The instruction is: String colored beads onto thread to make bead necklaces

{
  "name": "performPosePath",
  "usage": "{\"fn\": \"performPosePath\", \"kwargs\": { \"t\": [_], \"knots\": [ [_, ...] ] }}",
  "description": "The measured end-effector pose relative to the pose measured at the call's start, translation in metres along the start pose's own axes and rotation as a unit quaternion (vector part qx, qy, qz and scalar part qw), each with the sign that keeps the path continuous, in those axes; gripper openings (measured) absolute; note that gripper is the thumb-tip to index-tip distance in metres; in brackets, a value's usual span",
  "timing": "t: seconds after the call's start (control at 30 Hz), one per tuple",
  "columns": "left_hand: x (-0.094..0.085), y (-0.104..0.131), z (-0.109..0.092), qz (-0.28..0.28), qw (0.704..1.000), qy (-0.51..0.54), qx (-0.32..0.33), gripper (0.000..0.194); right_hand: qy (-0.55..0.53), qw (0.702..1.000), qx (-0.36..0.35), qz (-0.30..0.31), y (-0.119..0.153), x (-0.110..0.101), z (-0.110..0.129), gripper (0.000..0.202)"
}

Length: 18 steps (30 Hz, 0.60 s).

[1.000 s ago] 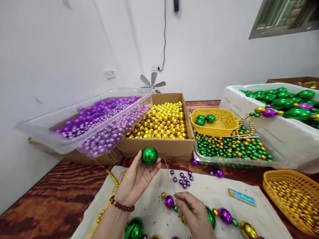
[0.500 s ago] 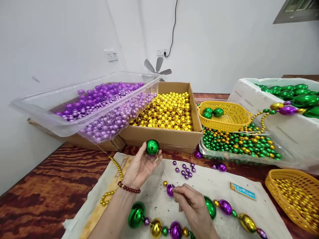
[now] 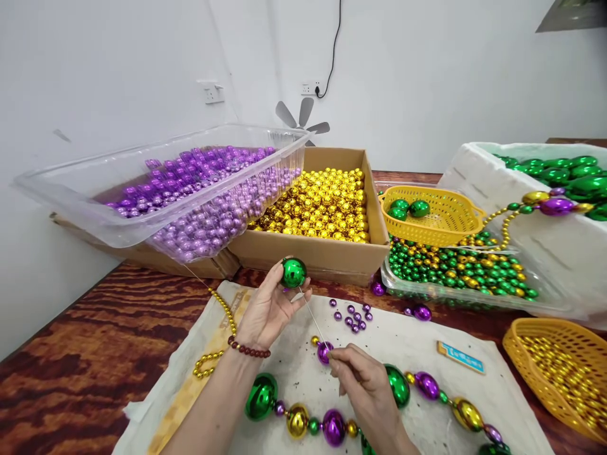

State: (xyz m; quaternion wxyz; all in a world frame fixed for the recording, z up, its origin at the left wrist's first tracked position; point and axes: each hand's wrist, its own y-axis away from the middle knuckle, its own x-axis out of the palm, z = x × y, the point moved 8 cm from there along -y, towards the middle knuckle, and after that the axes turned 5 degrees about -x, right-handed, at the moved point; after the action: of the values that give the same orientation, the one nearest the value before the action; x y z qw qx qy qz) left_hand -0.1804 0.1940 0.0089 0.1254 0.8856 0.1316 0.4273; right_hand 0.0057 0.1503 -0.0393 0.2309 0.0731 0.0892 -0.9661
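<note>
My left hand (image 3: pixel 270 309) grips a large shiny green ball (image 3: pixel 294 272) between thumb and fingers, raised over the cloth. A long thin needle (image 3: pixel 313 313) slants from the underside of this ball down to my right hand (image 3: pixel 367 392), whose fingers pinch its lower end. How deep the tip sits in the ball cannot be made out. Close by my right fingertips are a purple ball (image 3: pixel 325 352) and a small gold bead (image 3: pixel 315 340). A strand of large green, gold and purple beads (image 3: pixel 334 427) lies on the cloth, partly hidden behind my right hand.
Loose purple beads (image 3: pixel 351 321) lie on the white cloth (image 3: pixel 403 335). Behind stand a clear tub (image 3: pixel 118 227) of purple beads, a cardboard box (image 3: pixel 313 256) of gold ones, a yellow basket (image 3: pixel 441 237) and a white foam box (image 3: pixel 493 196). Another basket (image 3: pixel 515 341) sits at right.
The view has shifted slightly. Both hands keep their holds, with the green ball and needle in nearly the same place relative to each other.
</note>
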Motion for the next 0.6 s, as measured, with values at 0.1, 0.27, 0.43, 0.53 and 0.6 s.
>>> {"fn": "performPosePath", "kwargs": {
  "t": [0.1, 0.27, 0.43, 0.53, 0.6],
  "knots": [
    [0.001, 0.001, 0.0, 0.008, 1.0, 0.0, 0.002, 0.03, -0.007, 1.0, 0.001, -0.001, -0.001, 0.0, 0.0, 0.02],
    [0.007, 0.005, -0.001, 0.033, 0.999, -0.03, 0.012, 0.036, -0.014, 1.0, 0.002, -0.003, -0.002, 0.002, 0.0, 0.02],
    [0.016, 0.013, -0.004, 0.061, 0.996, -0.06, 0.035, 0.04, -0.036, 0.999, 0.001, -0.015, -0.002, 0.003, 0.0, 0.021],
    [0.021, 0.018, -0.003, 0.072, 0.994, -0.072, 0.048, 0.039, -0.046, 0.999, -0.007, -0.024, -0.006, 0.005, 0.002, 0.019],
    [0.025, 0.022, 0.001, 0.08, 0.992, -0.088, 0.052, 0.038, -0.053, 0.998, -0.011, -0.033, -0.012, 0.006, 0.004, 0.018]
  ]
}}
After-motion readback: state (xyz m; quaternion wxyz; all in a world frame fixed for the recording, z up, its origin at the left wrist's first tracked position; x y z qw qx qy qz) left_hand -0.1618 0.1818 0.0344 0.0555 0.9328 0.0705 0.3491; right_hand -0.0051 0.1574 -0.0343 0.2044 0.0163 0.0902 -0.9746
